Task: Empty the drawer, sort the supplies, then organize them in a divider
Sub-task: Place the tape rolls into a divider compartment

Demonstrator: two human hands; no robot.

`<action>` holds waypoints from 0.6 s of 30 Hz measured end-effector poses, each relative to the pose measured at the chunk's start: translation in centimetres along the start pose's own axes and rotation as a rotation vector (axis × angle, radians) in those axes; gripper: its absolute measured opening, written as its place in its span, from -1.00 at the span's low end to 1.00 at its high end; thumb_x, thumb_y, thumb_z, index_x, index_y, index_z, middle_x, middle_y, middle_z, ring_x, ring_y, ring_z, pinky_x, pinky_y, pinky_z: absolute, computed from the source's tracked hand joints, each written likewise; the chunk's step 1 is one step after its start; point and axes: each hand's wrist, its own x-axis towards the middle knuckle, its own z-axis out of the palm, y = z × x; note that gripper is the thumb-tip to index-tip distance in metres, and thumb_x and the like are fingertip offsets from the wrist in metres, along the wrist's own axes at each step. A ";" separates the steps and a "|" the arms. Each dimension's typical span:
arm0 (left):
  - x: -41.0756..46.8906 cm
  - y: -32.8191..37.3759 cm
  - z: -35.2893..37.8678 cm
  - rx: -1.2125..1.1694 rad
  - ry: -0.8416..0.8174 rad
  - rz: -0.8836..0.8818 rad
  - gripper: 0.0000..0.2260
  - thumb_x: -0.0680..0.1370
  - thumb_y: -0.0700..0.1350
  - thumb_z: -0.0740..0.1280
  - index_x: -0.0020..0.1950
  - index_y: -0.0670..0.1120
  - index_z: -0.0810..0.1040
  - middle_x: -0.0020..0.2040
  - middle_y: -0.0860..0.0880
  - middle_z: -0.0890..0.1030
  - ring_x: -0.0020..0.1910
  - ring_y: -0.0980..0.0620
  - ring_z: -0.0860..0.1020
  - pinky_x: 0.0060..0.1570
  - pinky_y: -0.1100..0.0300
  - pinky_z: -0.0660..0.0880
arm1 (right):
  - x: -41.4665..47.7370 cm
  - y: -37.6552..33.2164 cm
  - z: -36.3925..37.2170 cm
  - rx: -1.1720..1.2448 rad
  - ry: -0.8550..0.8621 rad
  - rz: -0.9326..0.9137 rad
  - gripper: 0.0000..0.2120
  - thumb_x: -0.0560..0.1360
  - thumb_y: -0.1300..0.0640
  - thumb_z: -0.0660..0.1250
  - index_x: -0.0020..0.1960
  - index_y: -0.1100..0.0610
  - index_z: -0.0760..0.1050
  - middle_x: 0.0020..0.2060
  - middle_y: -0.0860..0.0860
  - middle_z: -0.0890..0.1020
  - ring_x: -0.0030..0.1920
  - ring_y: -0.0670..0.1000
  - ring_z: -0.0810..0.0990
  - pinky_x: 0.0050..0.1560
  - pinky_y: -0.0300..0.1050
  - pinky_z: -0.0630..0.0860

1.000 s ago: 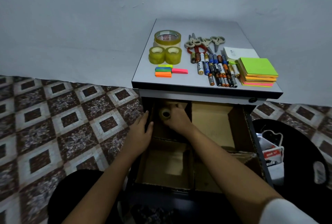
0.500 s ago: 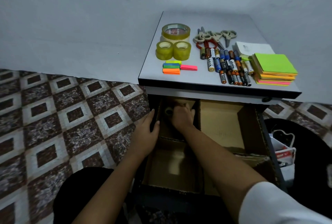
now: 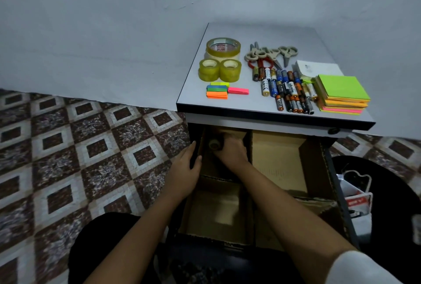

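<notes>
The right hand (image 3: 232,151) reached into the far left corner of the open dark drawer (image 3: 339,194), inside the far left compartment of the brown cardboard divider (image 3: 279,160) that filled it. Its fingers were curled round a small roll of clear yellowish tape (image 3: 214,144), which stood on edge low in that compartment, its hole facing the left wall. The left hand (image 3: 184,169) rested on the drawer's left edge, fingers stretched fairly straight along the rim and the thumb on the inner side, holding nothing.

On the grey cabinet top (image 3: 262,32) a large roll of clear tape (image 3: 223,47) lay flat near the left edge, with two smaller yellowish tape rolls (image 3: 209,69) side by side just in front of it. A stack of bright sticky flags (image 3: 217,92) lay nearer the front edge. Grey and red scissors (image 3: 271,53) lay mid-surface, rows of mixed batteries (image 3: 287,92) in front of them. A stack of neon sticky notes (image 3: 342,92) sat at the front right corner, a white pad (image 3: 319,68) behind it.
</notes>
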 end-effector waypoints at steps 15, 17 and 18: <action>6.3 8.2 -6.1 0.055 0.406 0.331 -0.69 0.54 -0.14 0.29 0.27 -0.19 0.49 0.15 -0.20 0.46 0.12 -0.15 0.49 0.10 0.15 0.42 | -3.8 -2.5 -14.5 0.261 0.217 -0.267 -0.62 0.46 0.07 0.41 0.25 0.15 0.50 0.01 0.02 0.59 -0.01 -0.11 0.51 0.03 -0.28 0.45; 8.8 10.0 -6.9 0.039 0.356 0.301 -0.67 0.54 -0.14 0.32 0.29 -0.18 0.47 0.20 -0.20 0.45 0.18 -0.15 0.47 0.17 0.18 0.36 | -1.9 -3.4 -15.8 0.237 0.254 -0.271 -0.58 0.46 0.06 0.40 0.28 0.17 0.48 0.07 0.06 0.60 0.00 -0.10 0.52 0.01 -0.29 0.43; 10.1 10.8 -7.2 0.039 0.297 0.264 -0.64 0.54 -0.11 0.33 0.32 -0.17 0.45 0.23 -0.20 0.44 0.22 -0.14 0.45 0.22 0.15 0.35 | -0.9 -3.7 -16.2 0.224 0.265 -0.274 -0.56 0.47 0.05 0.40 0.30 0.18 0.46 0.10 0.08 0.60 0.03 -0.06 0.53 0.02 -0.26 0.43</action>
